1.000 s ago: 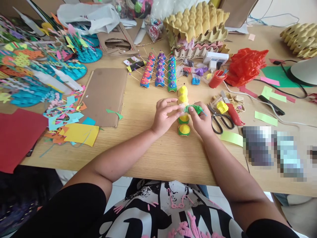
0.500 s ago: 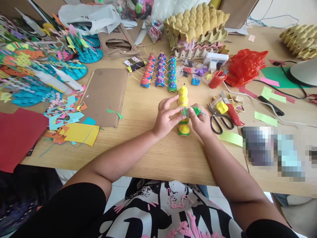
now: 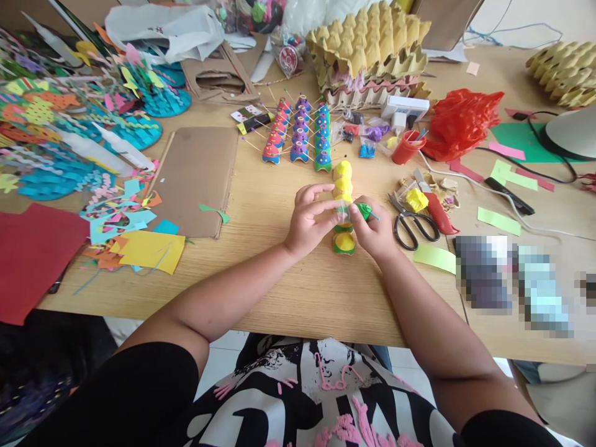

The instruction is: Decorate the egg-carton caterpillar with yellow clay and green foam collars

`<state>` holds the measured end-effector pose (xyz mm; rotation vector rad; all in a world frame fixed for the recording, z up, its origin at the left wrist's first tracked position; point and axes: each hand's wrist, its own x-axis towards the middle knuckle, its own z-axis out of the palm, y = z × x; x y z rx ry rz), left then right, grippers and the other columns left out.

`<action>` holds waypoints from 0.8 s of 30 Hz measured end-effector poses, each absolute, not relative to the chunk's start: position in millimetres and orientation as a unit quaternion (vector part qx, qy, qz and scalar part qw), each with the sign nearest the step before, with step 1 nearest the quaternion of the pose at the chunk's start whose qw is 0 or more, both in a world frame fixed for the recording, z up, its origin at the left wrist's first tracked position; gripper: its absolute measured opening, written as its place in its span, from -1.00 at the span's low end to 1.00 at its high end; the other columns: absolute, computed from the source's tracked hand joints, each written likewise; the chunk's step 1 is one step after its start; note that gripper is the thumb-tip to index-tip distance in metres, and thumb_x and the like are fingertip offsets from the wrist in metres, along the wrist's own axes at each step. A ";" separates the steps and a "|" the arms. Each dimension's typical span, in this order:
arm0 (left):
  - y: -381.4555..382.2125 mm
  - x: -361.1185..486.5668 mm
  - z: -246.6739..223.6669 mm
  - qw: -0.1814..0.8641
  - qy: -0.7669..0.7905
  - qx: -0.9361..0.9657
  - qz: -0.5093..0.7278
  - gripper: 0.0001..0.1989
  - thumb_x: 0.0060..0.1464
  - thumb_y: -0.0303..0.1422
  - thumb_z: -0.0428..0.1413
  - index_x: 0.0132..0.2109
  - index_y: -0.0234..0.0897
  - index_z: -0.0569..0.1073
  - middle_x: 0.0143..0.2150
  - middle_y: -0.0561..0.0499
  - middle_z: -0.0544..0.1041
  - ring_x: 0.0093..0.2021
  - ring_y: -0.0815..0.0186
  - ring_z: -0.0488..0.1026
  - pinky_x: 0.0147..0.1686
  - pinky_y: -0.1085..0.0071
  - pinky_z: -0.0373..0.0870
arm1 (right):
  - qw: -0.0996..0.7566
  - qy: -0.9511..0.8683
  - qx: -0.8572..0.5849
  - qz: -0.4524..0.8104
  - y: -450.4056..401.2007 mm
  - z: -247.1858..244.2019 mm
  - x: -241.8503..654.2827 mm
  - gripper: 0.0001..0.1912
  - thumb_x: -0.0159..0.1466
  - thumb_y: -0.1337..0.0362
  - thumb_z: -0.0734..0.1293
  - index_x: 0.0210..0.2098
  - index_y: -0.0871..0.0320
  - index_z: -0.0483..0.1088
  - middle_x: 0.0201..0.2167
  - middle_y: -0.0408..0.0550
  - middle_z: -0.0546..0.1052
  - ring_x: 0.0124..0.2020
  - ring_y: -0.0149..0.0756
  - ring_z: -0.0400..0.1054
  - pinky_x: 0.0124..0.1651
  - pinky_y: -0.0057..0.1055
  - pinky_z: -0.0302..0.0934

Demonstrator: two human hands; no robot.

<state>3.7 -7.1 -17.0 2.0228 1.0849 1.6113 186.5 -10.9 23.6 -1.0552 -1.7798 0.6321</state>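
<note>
In the head view, two hands meet over one yellow-and-green egg-carton strip (image 3: 344, 242). Three painted strips stand in a row beyond it: one red and blue (image 3: 278, 131), one purple (image 3: 300, 129), one green and blue (image 3: 322, 138). Two piles of egg trays sit farther back, one in the middle (image 3: 367, 43) and one at the far right (image 3: 565, 71).

One pair of scissors (image 3: 414, 228) lies right of the hands, near one lump of yellow clay (image 3: 416, 200) and one red cup (image 3: 407, 148). A sheet of cardboard (image 3: 195, 183) lies to the left, a green scrap (image 3: 215, 213) across its edge. The hands hide the middle of the yellow-and-green strip.

The left hand (image 3: 311, 220) pinches clear wrap (image 3: 343, 214) between thumb and fingertips, its upper fingers spread apart. The right hand (image 3: 372, 236) curls around green clay (image 3: 364, 212), thumb pressed toward the wrap; its lower fingertips are hidden. Both forearms reach in over the table edge (image 3: 298, 326).
</note>
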 end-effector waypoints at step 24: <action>6.0 12.6 -23.3 0.412 0.429 0.483 0.642 -0.57 0.13 0.08 0.35 -0.18 -0.22 0.62 0.02 -0.08 0.61 0.12 0.23 0.54 0.20 0.26 0.46 | 0.534 -0.643 -0.488 0.253 2.5 6.0 197.6 -0.42 0.37 -0.30 0.32 -0.45 0.07 0.31 -0.54 -0.21 0.32 -0.46 -0.37 0.18 -0.34 -0.33 0.10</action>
